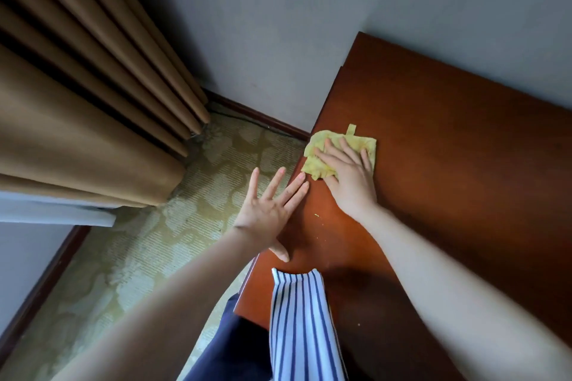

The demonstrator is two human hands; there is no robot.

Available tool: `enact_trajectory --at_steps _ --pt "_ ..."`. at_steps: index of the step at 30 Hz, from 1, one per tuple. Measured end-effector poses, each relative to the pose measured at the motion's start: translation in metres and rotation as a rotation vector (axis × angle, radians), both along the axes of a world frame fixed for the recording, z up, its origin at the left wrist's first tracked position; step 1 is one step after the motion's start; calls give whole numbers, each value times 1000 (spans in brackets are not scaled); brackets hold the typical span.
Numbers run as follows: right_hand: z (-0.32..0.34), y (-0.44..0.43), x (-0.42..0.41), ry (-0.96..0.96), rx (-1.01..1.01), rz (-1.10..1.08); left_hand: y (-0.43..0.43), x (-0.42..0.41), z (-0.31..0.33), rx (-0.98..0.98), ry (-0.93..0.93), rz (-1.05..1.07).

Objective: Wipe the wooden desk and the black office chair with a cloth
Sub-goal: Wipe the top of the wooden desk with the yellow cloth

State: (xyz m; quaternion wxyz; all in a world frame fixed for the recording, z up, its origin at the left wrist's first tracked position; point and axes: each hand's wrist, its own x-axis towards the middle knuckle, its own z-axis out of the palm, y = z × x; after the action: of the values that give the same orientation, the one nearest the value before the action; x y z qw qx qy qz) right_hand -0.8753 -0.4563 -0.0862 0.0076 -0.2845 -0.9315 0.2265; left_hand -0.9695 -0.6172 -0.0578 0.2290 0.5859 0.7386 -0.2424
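The right hand (348, 176) presses flat, fingers spread, on a crumpled yellow cloth (334, 151) at the left edge of the reddish-brown wooden bench (448, 164). The left hand (266, 213) is released, fingers splayed, just beside that edge above the patterned carpet (185, 210).

No text, label, brand, number or sign can be read anywhere.

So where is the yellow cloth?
The yellow cloth lies on the wooden desk, near its left edge, under the right hand.
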Motion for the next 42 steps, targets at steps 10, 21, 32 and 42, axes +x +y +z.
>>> enact_trajectory --at_steps 10,21,32,42 --pt "6 -112 87 14 -39 -92 -58 24 9 91 21 31" --pt "7 -210 186 42 -103 -248 -79 47 24 -25 135 -92" --pt "7 -143 257 59 -38 -625 -84 54 21 -52 129 -60" --pt "6 -7 204 -172 -1 -652 -78 58 26 -90 79 -2"
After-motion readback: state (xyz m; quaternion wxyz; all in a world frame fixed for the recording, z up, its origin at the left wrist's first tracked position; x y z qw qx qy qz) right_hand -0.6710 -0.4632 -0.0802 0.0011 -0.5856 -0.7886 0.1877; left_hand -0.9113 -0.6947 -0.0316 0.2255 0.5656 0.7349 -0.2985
